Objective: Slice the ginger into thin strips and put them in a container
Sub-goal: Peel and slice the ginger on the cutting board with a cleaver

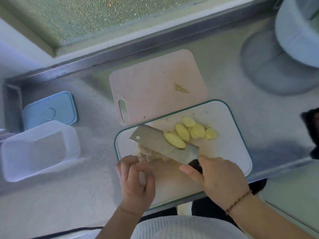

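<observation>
On the white cutting board with a teal rim (233, 145), several yellow ginger slices (195, 131) lie fanned out; one slice (174, 140) rests on the cleaver's blade. My right hand (219, 178) grips the black handle of the cleaver (155, 144), whose blade lies across the board. A pale ginger chunk (146, 156) sits under the blade's near side. My left hand (136, 181) is just in front of that chunk with curled fingers; blur hides whether it touches it. A clear plastic container (38, 150) stands open at the left.
A pink cutting board (155, 83) with a ginger scrap (181, 88) lies behind the white one. The container's blue lid (50, 109) rests at the far left. A stack of white plates (296, 31) stands at the back right. A raised steel ledge runs along the counter's back.
</observation>
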Demonstrator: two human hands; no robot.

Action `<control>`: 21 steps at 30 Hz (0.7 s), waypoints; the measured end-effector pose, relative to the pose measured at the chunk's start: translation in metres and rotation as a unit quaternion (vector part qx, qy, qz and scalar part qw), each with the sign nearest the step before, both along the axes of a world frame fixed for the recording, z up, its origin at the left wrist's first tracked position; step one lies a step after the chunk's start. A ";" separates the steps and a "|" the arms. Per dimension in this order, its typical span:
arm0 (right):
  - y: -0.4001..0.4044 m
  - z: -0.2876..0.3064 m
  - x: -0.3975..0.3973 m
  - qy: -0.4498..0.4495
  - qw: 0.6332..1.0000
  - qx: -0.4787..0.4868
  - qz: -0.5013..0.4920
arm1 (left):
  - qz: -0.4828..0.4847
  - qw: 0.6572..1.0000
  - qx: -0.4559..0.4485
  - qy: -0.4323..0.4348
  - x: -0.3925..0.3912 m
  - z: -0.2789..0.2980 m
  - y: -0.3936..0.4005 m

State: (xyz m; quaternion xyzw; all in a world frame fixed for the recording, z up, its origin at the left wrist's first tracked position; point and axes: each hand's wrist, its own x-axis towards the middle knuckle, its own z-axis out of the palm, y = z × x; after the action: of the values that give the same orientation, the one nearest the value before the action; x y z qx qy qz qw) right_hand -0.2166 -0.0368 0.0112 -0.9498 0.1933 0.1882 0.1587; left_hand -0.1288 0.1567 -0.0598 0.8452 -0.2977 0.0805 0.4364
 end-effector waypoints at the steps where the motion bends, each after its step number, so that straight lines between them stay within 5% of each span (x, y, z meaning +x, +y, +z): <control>1: -0.005 -0.002 -0.003 0.002 1.000 -0.016 0.005 | -0.003 1.000 -0.007 -0.011 -0.005 0.010 -0.002; 5: -0.016 -0.010 -0.016 -0.070 0.996 -0.054 0.008 | -0.075 0.996 0.050 -0.022 -0.004 0.043 -0.043; 11: -0.023 -0.005 -0.018 -0.153 0.983 -0.089 0.044 | -0.015 0.963 0.265 0.047 0.011 0.051 -0.081; 21: -0.044 -0.004 -0.028 -0.147 0.983 -0.088 0.062 | 0.008 0.966 0.255 0.031 -0.004 0.046 -0.089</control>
State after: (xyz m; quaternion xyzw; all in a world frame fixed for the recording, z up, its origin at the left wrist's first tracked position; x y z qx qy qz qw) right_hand -0.2451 -0.0811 0.0075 -0.9876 0.1240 0.0378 0.0889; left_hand -0.1332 0.0678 -0.0140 0.9331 -0.2880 -0.0209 0.2144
